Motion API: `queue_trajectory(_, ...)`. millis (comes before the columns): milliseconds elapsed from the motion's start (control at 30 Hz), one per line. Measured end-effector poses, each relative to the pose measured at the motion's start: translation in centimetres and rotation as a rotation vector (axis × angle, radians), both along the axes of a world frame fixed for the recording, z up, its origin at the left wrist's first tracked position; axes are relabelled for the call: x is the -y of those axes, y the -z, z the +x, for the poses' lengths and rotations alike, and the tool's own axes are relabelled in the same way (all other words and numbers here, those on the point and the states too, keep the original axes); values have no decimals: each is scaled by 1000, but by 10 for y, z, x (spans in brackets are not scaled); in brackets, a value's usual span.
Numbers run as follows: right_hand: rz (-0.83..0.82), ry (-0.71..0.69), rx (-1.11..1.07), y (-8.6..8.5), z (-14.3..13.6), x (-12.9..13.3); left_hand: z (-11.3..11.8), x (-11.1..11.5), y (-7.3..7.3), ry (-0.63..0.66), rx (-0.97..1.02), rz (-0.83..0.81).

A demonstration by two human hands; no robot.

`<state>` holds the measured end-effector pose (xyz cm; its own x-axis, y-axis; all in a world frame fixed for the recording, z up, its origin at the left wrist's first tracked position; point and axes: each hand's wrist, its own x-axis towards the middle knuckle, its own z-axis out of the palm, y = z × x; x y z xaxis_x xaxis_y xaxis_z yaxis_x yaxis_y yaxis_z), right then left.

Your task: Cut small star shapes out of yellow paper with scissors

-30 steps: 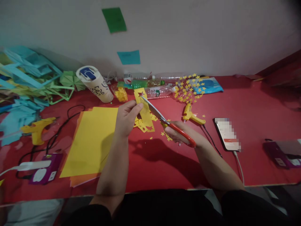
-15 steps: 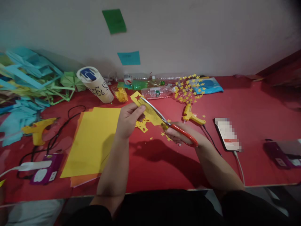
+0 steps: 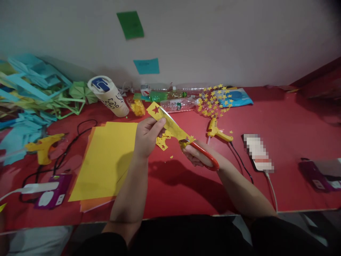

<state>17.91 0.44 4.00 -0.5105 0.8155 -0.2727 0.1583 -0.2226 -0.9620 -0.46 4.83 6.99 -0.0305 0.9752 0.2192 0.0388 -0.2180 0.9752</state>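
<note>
Pinched between thumb and fingers of my left hand (image 3: 149,134) is a strip of yellow paper (image 3: 173,127) with a star-shaped hole near its upper left end. My right hand (image 3: 195,153) grips red-handled scissors (image 3: 205,153), whose blades lie along the strip and point up and left toward the star hole. Part of the blades is hidden by the paper. Below the strip, yellow paper scraps (image 3: 163,143) with star cutouts lie on the red table, partly behind my left hand.
Yellow sheets (image 3: 106,160) lie left of my left arm. Yellow glue guns rest at left (image 3: 44,147) and right (image 3: 218,131), with cords. Behind are a paper cup (image 3: 110,97), plastic bottles (image 3: 177,104) and a star-covered clear object (image 3: 210,103). A phone (image 3: 257,153) lies right.
My right hand and the scissors have shifted slightly left along the strip, and the blades have slid further into the paper. My left hand keeps its pinch, moving slightly right.
</note>
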Motion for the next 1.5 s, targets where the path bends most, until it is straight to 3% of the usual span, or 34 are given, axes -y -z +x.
queue_trajectory(833, 60, 69, 62, -7, -8, 7, 1, 0, 2, -13, -14, 1)
queue_trajectory(1500, 74, 51, 167, -17, -2, 5, -12, -4, 8, 105, 144, -73)
